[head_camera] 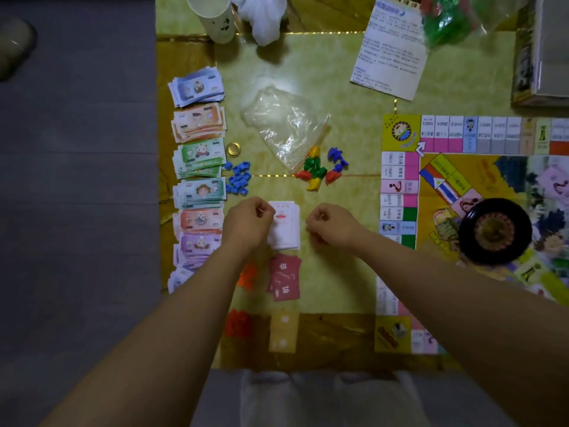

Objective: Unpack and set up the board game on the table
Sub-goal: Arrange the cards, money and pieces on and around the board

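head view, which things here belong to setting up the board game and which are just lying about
For the game: game board, play money stacks, white card pile, red card pile, blue houses, coloured pawns, black spinner, rules sheet.

Just lying about: paper cup, white crumpled wad, clear plastic bag.

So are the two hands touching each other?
Apart. The head view shows the left hand and the right hand with a strip of white cards and table between them.
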{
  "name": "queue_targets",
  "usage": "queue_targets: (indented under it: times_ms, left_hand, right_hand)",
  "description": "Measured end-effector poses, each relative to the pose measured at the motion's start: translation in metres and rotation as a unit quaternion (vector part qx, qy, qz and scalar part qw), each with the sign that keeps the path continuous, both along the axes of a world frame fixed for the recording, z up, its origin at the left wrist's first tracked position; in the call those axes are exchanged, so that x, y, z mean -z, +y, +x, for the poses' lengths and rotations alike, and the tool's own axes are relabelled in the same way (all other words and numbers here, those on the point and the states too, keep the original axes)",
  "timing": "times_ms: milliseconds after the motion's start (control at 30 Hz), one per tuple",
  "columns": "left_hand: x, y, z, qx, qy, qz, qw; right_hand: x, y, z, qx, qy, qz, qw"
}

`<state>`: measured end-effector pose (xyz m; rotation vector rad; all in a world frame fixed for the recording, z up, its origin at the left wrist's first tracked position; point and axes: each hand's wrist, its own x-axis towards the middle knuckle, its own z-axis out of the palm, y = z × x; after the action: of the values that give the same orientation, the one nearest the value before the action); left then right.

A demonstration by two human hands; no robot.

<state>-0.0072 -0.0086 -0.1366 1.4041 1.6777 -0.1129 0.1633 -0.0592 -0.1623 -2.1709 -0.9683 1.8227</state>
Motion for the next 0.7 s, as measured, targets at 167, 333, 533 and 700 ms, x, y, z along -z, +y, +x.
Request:
queue_targets:
  times_ms: [167, 333, 533, 700]
  left_hand:
    - [0.000, -0.027, -0.022, 0.062, -0.009, -0.017, 0.998]
    - [0.006, -0.053, -0.047, 0.114, 0.004, -0.028, 0.993]
    - [0.023, -0.073, -0.056, 0.120, -0.011, -0.038, 0.992]
    - [0.034, -0.083, -0.052, 0.130, -0.002, -0.017, 0.991]
  right_hand:
    - [-0.001, -0.033, -0.038, 0.017, -0.094, 0.019, 0.995]
    - [-0.008, -0.075, -0.069, -0.003, -0.163, 0.062, 0.985]
    - [0.006, -0.104, -0.097, -0.106, -0.271, 0.134, 0.947]
    - [0.019, -0.107, -0.103, -0.156, -0.329, 0.129, 0.922]
